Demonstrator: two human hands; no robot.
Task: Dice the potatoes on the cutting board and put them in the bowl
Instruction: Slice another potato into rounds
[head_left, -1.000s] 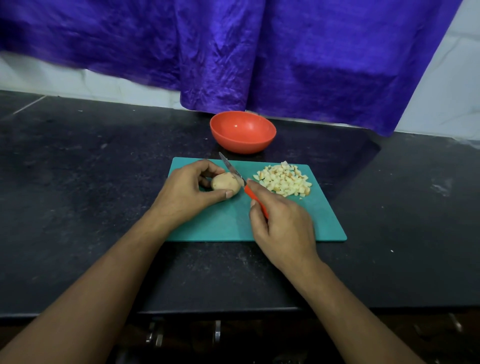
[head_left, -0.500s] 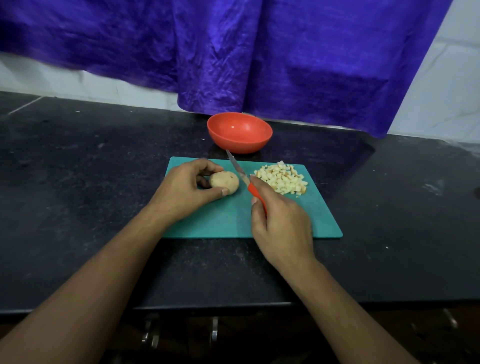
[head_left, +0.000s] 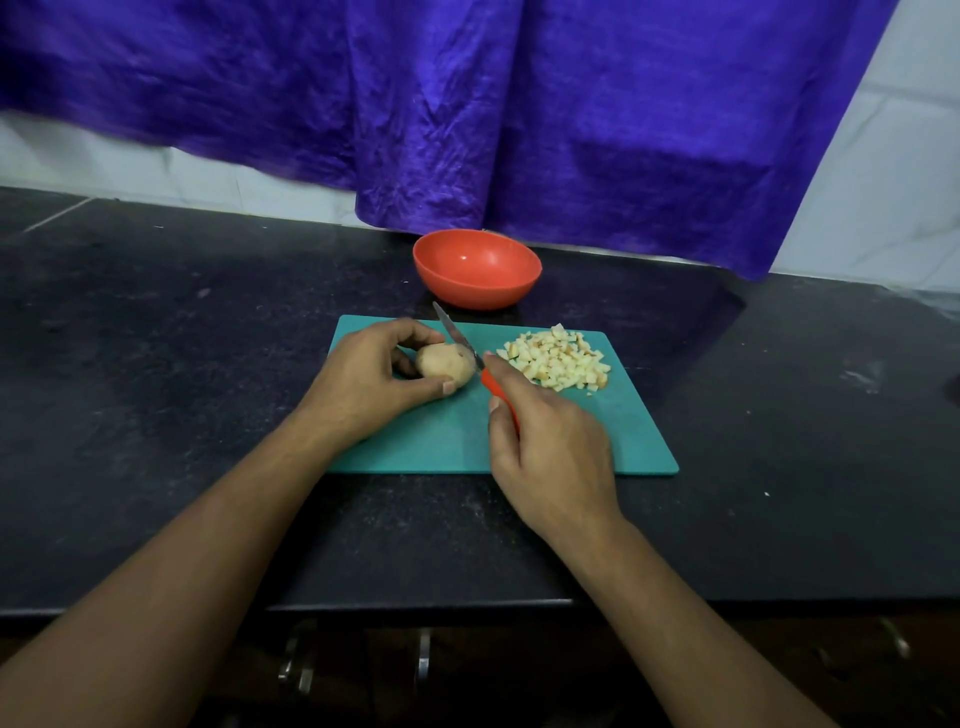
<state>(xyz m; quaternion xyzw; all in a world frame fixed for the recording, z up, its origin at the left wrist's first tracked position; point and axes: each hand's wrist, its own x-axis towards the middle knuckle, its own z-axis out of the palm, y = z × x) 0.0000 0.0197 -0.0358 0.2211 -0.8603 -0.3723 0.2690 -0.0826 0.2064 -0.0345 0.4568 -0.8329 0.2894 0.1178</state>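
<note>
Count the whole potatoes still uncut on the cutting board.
1. The whole potato lies on the left part of the cutting board, held by the left hand, with the knife in the right hand against it. None seems hidden.

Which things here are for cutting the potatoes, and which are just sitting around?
For the job:
potato, held by the left hand
knife, in the right hand
diced potato pile
teal cutting board
orange bowl, nothing visible in it

Just there:
purple cloth
black counter
white tiled wall
</note>
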